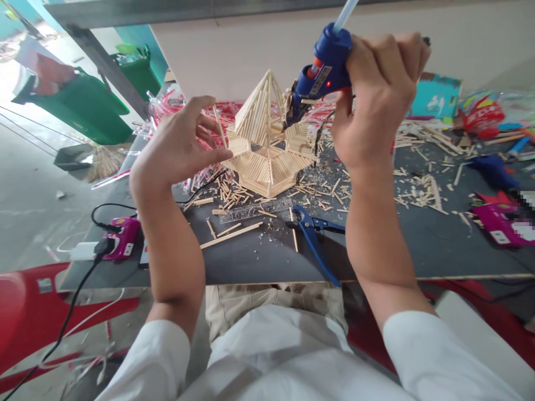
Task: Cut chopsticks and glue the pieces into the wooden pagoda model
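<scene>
A pale model built of thin wooden sticks [270, 167] stands on the dark table, with a pointed cone on top and a wide angular base. At its left side, my left hand [184, 139] holds one thin stick [219, 127] between thumb and forefinger, the other fingers curled behind. My right hand [378, 94] is wrapped round a blue glue gun [324, 75], whose red light is lit. The gun points down and left, its nozzle beside the cone at the model's right; whether the tip touches the model cannot be told.
Blue cutters [313, 239], a clear ruler [251, 211] and loose sticks lie near the table's front edge [267, 282]. A purple power socket [123, 238] sits at the left. Red-and-clear wrappers and a turquoise box [437, 96] are behind. Green bins [79, 108] stand left.
</scene>
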{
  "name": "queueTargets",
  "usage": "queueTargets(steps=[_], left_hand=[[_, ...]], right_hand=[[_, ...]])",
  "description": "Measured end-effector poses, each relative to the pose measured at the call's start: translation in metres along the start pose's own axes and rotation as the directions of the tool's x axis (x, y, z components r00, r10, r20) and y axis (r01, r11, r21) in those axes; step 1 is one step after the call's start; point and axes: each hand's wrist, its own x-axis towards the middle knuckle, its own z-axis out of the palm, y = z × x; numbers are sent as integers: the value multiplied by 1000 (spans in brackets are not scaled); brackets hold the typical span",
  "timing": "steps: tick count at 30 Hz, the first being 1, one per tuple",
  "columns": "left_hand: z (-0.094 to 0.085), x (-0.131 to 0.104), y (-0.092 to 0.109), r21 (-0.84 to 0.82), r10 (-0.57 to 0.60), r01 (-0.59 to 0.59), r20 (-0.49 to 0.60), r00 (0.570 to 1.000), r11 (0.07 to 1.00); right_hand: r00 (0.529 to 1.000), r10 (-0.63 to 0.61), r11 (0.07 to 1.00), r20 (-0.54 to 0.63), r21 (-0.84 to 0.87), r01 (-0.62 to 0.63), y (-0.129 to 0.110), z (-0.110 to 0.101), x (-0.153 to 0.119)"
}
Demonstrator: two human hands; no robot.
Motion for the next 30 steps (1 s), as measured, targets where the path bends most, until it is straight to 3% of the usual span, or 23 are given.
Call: queueTargets(steps=[7, 17, 25, 30], left_hand=[[2, 1, -10, -3, 27, -27, -55, 998, 1000], [1, -1, -16, -19, 84, -86, -92, 992, 996], [-1, -2, -8, -3, 56, -57, -157, 986, 998], [-2, -2, -8, -6, 42, -44, -148, 988, 999]], right_hand=[[999, 7, 992, 31, 128, -11, 4, 1, -2], [997, -4, 990, -76, 141, 15, 16, 5, -5], [997, -13, 985, 79, 175, -1, 20, 1, -5], [997, -77, 987, 14, 144, 74, 20, 4, -6]])
